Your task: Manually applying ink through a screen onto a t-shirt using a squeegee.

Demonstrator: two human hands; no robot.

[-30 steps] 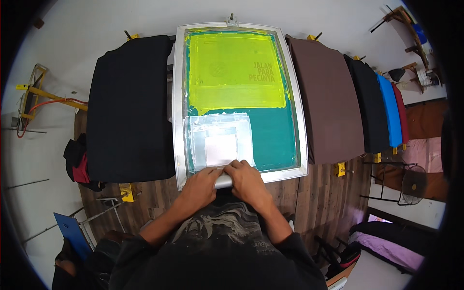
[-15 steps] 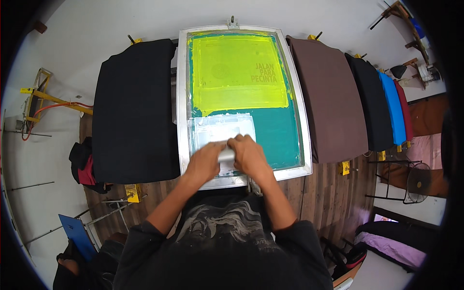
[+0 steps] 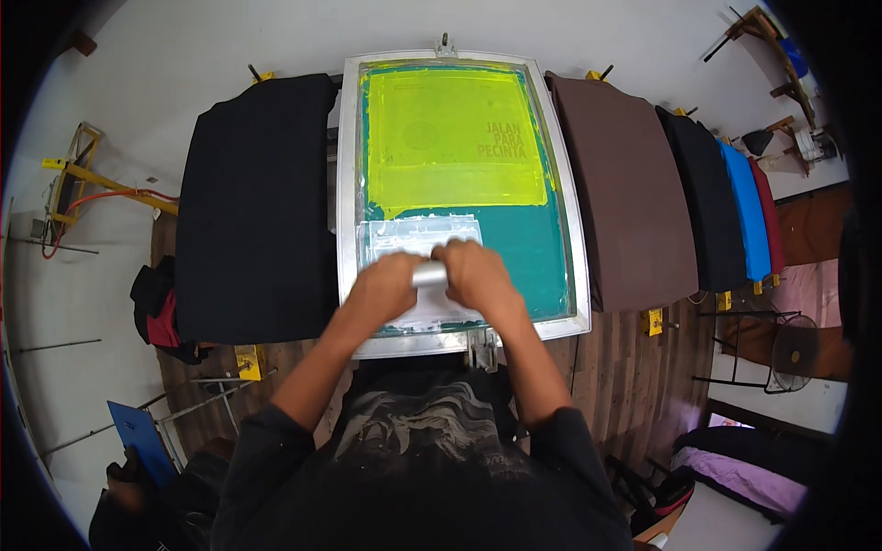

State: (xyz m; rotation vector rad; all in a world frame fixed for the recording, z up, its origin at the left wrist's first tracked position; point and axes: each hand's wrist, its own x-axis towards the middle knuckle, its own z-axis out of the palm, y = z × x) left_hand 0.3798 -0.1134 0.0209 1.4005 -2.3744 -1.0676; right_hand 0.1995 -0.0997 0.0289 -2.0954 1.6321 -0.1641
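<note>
Your left hand (image 3: 384, 286) and right hand (image 3: 476, 277) hold, with fingers curled around it, the silver bar (image 3: 429, 274), whose long axis runs left to right between them (so neither is nearer), above the white patch (image 3: 386, 236) at the screen's (image 3: 525, 262) near left part.

Beyond the right hand (image 3: 475, 275) and a little to its right, three short lines of dark capital lettering (image 3: 503, 140) stand on the yellow-green area (image 3: 441, 188) of the screen (image 3: 528, 253) — the clearest text in view. Dark marks on the yellow block (image 3: 248, 363), left of the left hand (image 3: 381, 289) — too small to read.
</note>
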